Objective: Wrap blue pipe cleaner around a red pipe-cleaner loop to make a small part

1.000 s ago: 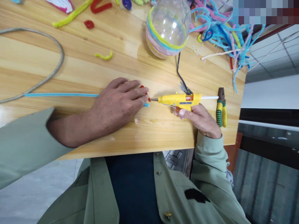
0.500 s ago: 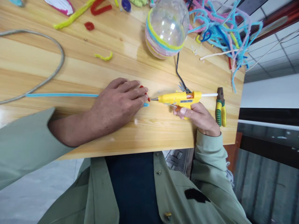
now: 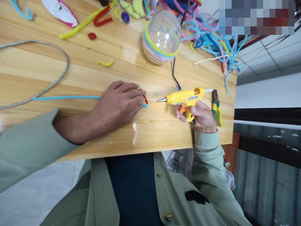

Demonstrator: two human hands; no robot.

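Note:
My left hand (image 3: 122, 102) lies palm down on the wooden table, its fingers close together over a red piece (image 3: 146, 99) and the end of a light blue strip (image 3: 68, 98). The strip runs out to the left from beneath the palm. In my right hand (image 3: 199, 114) is a yellow glue gun (image 3: 184, 97), gripped by its handle. Its metal nozzle points left, a short gap away from my left fingertips. A white glue stick pokes out of the gun's rear. What lies under my left palm is hidden.
A clear ball (image 3: 162, 37) with coloured bands stands beyond the gun. Tangled fuzzy strips (image 3: 211, 40) lie at the back right, pliers (image 3: 216, 108) near the right edge. A grey cable (image 3: 67, 62) loops at left; a black cord (image 3: 173, 67) runs behind the gun.
The glue gun in my right hand has drawn back from my left fingertips and tilted, widening the gap at the nozzle. My left hand stays over the strip. The view has shifted slightly.

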